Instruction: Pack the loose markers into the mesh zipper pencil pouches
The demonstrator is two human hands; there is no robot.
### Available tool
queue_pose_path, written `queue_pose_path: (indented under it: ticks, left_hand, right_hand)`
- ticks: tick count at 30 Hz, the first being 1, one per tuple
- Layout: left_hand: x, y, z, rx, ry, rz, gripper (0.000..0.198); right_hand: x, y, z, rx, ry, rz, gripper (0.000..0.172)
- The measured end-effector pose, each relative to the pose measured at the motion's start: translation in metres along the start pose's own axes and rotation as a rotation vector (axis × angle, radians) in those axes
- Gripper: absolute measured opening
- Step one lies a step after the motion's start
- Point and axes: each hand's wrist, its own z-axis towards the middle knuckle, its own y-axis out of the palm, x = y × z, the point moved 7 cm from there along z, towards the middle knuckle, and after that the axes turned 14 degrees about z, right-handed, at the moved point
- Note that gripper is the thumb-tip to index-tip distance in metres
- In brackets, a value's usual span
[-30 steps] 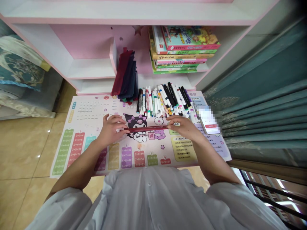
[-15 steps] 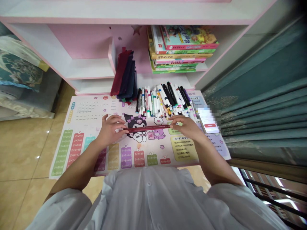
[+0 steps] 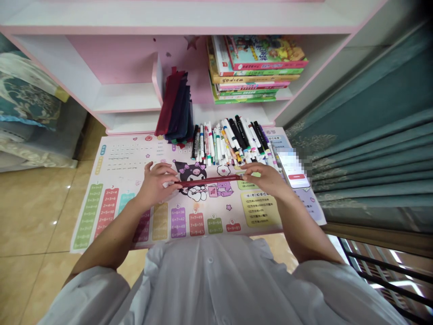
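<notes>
A dark red mesh pencil pouch (image 3: 209, 181), seen edge-on as a long thin strip, stretches between my hands over the cartoon print of the desk mat (image 3: 209, 198). My left hand (image 3: 156, 184) pinches its left end between thumb and fingers. At the opposite end, my right hand (image 3: 260, 178) has its fingertips closed on the pouch. Just beyond my hands lies a row of white and black marker pens (image 3: 223, 142). To their left leans a stack of dark red and navy mesh pouches (image 3: 176, 106).
A phone (image 3: 293, 169) with a lit screen lies right of my right hand. Piled books (image 3: 259, 74) fill part of the pink and white shelf (image 3: 128, 99) behind the desk. A teal curtain (image 3: 365, 149) hangs along the right side.
My right hand has shifted very slightly to the right, and the right part of the pouch looks a little wider. My left hand keeps its grip in place.
</notes>
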Motion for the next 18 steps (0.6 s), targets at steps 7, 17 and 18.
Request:
queue_pose_path:
  ticks: [7, 17, 18]
  left_hand:
    - [-0.0007, -0.0015, -0.0005, 0.009, 0.000, -0.009, 0.015]
    - [0.0009, -0.0001, -0.0001, 0.015, 0.006, -0.014, 0.014]
    - [0.0011, -0.0002, 0.0000, 0.016, 0.005, -0.013, 0.014]
  right_hand:
    - [0.0030, -0.0045, -0.0006, 0.023, 0.014, 0.031, 0.022]
    - [0.0079, -0.0092, -0.0011, 0.056, 0.014, 0.069, 0.026]
    - [0.0075, -0.0095, -0.0012, 0.058, 0.016, 0.078, 0.026]
